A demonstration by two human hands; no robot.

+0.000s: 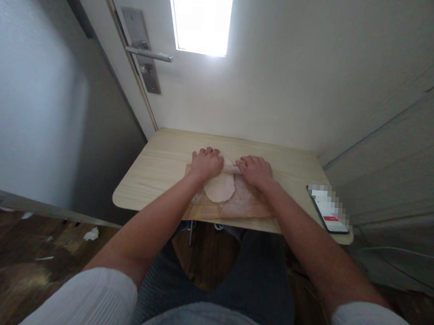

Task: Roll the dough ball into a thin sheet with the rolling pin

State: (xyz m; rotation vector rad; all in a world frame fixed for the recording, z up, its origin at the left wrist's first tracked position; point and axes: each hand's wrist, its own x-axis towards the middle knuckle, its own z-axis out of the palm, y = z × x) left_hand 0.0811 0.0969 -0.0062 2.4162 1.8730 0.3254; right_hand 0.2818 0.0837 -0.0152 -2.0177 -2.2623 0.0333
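A thin wooden rolling pin point(230, 169) lies crosswise over a flat round of pale dough point(219, 190). My left hand point(207, 163) is curled over the pin's left end, and my right hand point(254, 170) grips its right end. Most of the pin is hidden under my fingers; only a short middle piece shows. Under the dough is a flour-dusted wooden board point(244, 204), with more white flour on its right part. The dough's near edge shows below the pin, and a little of it appears beyond.
The board rests on a small light wood table point(153, 173) against a white door point(282, 78) with a metal handle point(150, 55). A phone point(328, 210) lies at the table's right end. Scraps of white paper point(92, 234) litter the dark floor at left.
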